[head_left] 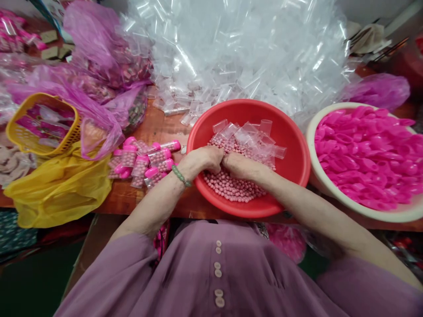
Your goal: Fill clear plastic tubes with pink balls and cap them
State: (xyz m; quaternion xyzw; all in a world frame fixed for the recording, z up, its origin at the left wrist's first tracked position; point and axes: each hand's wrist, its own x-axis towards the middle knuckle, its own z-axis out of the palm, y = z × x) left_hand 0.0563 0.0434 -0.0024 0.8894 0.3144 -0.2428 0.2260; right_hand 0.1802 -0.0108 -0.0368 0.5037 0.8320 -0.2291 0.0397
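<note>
So both hands are down in the red basin (pixel 299 165), pretty much touching each other just above the heap of pink beads (pixel 234 190). The left hand (pixel 210 157), with a green bead bracelet (pixel 181 176) at its wrist, is curled up, and the right hand (pixel 238 164) comes in right against it. Fingertips are tucked out of sight, so honestly I can't tell whether either one is pinching anything. The beads sit in the basin below and around them, with a bunch of loose clear tubes (pixel 253 137) lying on top, toward the far side.

Just right of that is a cream tub (pixel 309 138) full of hot pink caps (pixel 366 154). Over on the left, pink-capped tubes filled with beads (pixel 142 162) lie in a little pile on the wooden table (pixel 160 127), near a yellow bag (pixel 62 187). Behind the basin, a huge mound of clear tubes (pixel 244 57) spreads out.
</note>
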